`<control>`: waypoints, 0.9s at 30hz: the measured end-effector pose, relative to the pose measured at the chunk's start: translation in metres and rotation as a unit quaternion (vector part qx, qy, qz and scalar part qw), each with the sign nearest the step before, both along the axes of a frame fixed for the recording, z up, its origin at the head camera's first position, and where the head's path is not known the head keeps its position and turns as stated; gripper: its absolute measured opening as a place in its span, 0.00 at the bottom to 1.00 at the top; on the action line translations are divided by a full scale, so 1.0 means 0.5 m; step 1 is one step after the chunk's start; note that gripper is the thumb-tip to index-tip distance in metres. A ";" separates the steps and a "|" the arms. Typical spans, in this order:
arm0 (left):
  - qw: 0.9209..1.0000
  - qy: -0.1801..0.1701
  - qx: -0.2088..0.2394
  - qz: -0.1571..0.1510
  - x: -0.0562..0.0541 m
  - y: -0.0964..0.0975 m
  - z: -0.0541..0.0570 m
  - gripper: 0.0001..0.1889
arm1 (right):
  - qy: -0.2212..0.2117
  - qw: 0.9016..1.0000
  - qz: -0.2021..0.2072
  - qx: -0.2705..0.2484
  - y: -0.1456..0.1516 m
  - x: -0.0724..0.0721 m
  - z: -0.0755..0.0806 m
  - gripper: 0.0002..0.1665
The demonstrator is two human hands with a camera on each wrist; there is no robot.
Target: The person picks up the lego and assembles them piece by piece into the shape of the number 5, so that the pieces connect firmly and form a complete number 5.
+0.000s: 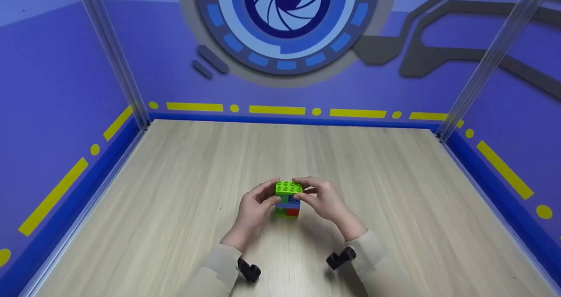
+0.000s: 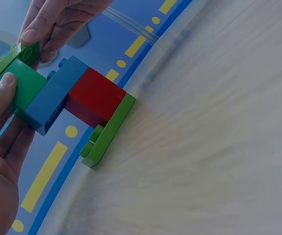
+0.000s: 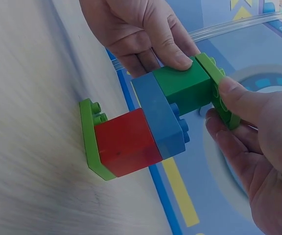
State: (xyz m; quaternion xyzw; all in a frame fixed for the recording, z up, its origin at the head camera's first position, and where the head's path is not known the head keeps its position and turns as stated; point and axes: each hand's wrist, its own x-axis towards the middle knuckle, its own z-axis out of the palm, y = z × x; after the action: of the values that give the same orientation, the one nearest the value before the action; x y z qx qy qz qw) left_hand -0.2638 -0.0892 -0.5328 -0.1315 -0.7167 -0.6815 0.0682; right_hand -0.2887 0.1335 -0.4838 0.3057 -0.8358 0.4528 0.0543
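Note:
A small tower of toy building bricks stands upright on the wooden table, between both hands. From the bottom it has a thin light green brick (image 2: pixel 111 132), a red brick (image 3: pixel 126 142), a blue brick (image 3: pixel 156 115), a dark green brick (image 2: pixel 29 82) and a thin light green top brick (image 1: pixel 289 186). My left hand (image 1: pixel 254 207) grips the dark green brick, thumb on one face and fingers on the far side. My right hand (image 1: pixel 326 200) pinches the overhanging end of the top brick. Whether that brick is fully seated I cannot tell.
The pale wooden table (image 1: pixel 175 178) spreads around the hands. Blue printed panels (image 1: pixel 144 60) with yellow markings wall its back and both sides, joined by clear corner posts (image 1: pixel 116 54). A black wrist mount (image 1: pixel 249 270) sits at each sleeve.

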 end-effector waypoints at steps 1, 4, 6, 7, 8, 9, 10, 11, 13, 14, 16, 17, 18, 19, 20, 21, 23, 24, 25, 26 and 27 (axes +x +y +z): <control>1.000 0.000 0.001 0.000 0.000 0.000 0.000 0.26 | 0.003 1.000 -0.001 -0.001 0.000 0.000 0.000 0.25; 1.000 0.000 0.002 0.002 0.001 0.000 0.001 0.26 | 0.014 1.000 -0.003 0.005 -0.001 0.000 0.000 0.25; 1.000 0.000 0.003 0.003 0.001 0.000 0.001 0.26 | 0.021 1.000 -0.003 0.009 -0.001 0.001 0.000 0.24; 1.000 0.000 0.003 0.005 0.001 0.000 0.001 0.26 | 0.025 1.000 -0.004 0.011 -0.002 0.001 0.001 0.24; 1.000 0.001 0.003 0.006 0.001 0.000 0.000 0.25 | 0.028 1.000 -0.004 0.012 -0.002 0.000 0.000 0.24; 1.000 0.001 0.005 0.006 0.001 0.001 0.000 0.25 | 0.028 1.000 -0.003 0.011 -0.002 0.000 0.000 0.24; 1.000 0.001 0.005 0.007 0.001 0.001 0.000 0.25 | 0.028 1.000 -0.003 0.010 -0.002 0.001 0.001 0.24; 1.000 0.001 0.005 0.007 0.000 0.001 0.000 0.25 | 0.029 1.000 -0.003 0.010 -0.002 0.000 0.000 0.24; 1.000 0.001 0.006 0.008 0.000 0.001 0.000 0.25 | 0.028 1.000 -0.003 0.011 -0.003 0.001 0.001 0.24; 1.000 0.001 0.007 0.008 0.000 0.001 0.000 0.25 | 0.029 1.000 -0.002 0.011 -0.003 0.001 0.001 0.24; 1.000 0.005 0.007 0.008 0.000 0.000 0.000 0.25 | 0.030 0.999 -0.001 0.013 -0.003 0.002 0.003 0.24; 1.000 0.007 0.006 0.009 -0.001 0.001 -0.001 0.25 | 0.031 0.999 -0.001 0.014 -0.003 0.002 0.003 0.23; 1.000 0.009 0.005 0.009 -0.001 0.000 -0.001 0.25 | 0.033 0.999 -0.001 0.015 -0.003 0.003 0.004 0.23; 1.000 0.014 0.004 0.009 -0.002 0.000 -0.002 0.25 | 0.035 0.999 0.000 0.015 -0.003 0.002 0.002 0.23; 1.000 0.016 0.003 0.009 -0.002 0.000 -0.003 0.25 | 0.036 0.999 0.001 0.016 -0.003 0.002 0.002 0.22; 1.000 0.017 0.004 0.009 -0.002 0.000 -0.003 0.25 | 0.037 0.999 0.002 0.015 -0.003 0.001 0.001 0.22; 1.000 0.023 0.004 0.009 -0.002 0.001 -0.003 0.25 | 0.038 0.999 0.004 0.015 -0.003 0.001 0.000 0.22; 1.000 0.023 0.004 0.009 -0.002 0.001 -0.004 0.25 | 0.039 0.999 0.005 0.014 -0.003 0.001 0.000 0.22; 1.000 0.023 0.005 0.010 -0.002 0.001 -0.005 0.25 | 0.040 0.999 0.005 0.015 -0.003 0.001 -0.001 0.22; 1.000 0.019 0.007 0.010 -0.002 0.001 -0.006 0.25 | 0.039 0.999 0.005 0.015 -0.004 0.002 0.000 0.22; 1.000 0.015 0.008 0.010 -0.002 0.001 -0.006 0.26 | 0.040 0.999 0.006 0.015 -0.004 0.002 0.000 0.23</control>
State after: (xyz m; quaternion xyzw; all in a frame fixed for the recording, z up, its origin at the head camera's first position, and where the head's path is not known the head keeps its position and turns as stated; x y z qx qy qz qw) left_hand -0.2649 -0.0888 -0.5358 -0.1340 -0.7116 -0.6842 0.0868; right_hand -0.2878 0.1315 -0.4839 0.3290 -0.8382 0.4275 0.0803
